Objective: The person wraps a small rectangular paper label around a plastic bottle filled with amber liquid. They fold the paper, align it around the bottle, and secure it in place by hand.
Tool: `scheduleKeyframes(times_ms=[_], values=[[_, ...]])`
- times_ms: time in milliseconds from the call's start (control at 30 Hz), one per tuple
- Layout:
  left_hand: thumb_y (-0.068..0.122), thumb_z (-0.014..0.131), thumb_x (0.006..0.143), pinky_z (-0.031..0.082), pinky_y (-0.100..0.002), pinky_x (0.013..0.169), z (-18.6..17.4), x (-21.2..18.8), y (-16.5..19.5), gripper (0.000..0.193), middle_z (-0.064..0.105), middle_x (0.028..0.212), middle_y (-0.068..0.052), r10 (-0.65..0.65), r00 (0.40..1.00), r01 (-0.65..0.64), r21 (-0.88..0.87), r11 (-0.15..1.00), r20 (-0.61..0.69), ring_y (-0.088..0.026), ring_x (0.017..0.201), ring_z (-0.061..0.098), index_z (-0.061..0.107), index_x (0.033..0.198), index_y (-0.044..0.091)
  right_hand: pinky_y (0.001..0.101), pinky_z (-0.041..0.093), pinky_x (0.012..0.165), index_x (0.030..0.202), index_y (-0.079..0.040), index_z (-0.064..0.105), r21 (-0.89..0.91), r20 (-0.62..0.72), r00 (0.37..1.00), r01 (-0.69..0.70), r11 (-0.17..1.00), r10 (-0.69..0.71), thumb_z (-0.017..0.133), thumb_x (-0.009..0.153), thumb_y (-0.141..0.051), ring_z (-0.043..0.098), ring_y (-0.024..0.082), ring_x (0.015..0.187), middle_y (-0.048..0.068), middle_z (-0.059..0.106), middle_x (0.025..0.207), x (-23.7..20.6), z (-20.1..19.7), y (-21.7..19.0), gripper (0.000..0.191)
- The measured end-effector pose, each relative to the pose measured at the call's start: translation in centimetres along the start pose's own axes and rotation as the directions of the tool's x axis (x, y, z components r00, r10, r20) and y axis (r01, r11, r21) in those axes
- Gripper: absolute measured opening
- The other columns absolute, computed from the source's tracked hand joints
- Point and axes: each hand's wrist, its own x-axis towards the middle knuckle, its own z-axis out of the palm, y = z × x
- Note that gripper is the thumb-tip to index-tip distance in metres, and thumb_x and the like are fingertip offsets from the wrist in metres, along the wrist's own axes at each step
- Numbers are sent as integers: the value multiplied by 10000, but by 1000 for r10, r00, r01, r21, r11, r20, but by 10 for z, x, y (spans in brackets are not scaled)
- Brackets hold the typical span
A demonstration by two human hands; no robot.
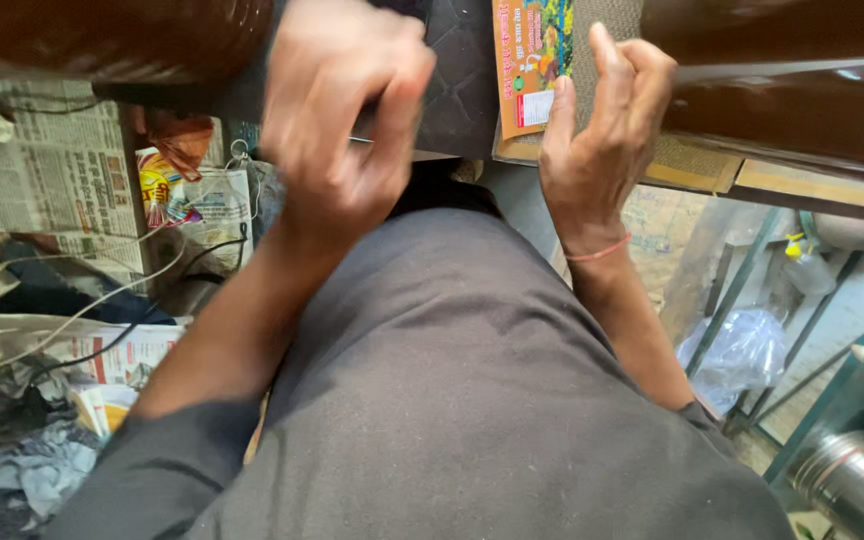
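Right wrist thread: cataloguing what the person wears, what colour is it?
Pinkish-red thread on the right hand's wrist; head view.

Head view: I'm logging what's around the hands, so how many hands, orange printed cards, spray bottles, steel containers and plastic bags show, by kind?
Hands: 2, left hand and right hand
Orange printed card: 1
Spray bottle: 1
Steel container: 1
Clear plastic bag: 1
Total: 6
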Motion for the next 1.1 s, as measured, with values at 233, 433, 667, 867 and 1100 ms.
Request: scheduleKeyframes(times_ms=[233,433,667,867,1100], values=[[-56,680,1079,572,-275,876,-43,-102,-29,118,685,1184,-118,-385,923,386,-47,921,28,-205,1012,680,673,1182,2,469,430,928,1064,-13,589,-69,120,992,56,996,-47,942,843,-327,519,370,1066,174,534,1121,11,-3,-23,521],[-55,686,1134,576,-232,902,-52,-100,-19,80,661,1191,-102,-422,903,430,-192,882,84,-140,1045,666,650,1183,-4,455,462,889,981,-49,616,-149,203,979,40,988,-9,913,885,-316,567,342,1032,142,590,1053,14,7,-17,411],[-34,691,1148,570,-222,897,-59,-105,-15,70,659,1210,-95,-445,889,458,-265,849,109,-119,1033,656,644,1192,-7,452,516,874,891,-46,695,-5,172,984,52,999,-51,879,895,-190,659,322,990,137,699,1051,19,3,-7,234],[9,799,1054,533,-241,839,-57,-77,-1,137,690,1026,-68,-369,915,403,-311,861,165,-110,927,658,666,1035,32,273,507,706,1008,24,707,159,-8,998,-63,985,65,747,1029,-4,663,224,882,135,706,1108,15,-22,-24,53],[89,818,850,592,-221,904,-4,-34,12,446,718,1058,35,-500,551,757,-652,-37,668,-51,962,677,597,1236,116,230,486,699,851,30,669,822,466,828,-535,194,311,713,1099,-70,581,116,824,76,613,978,-54,-52,-46,271]])
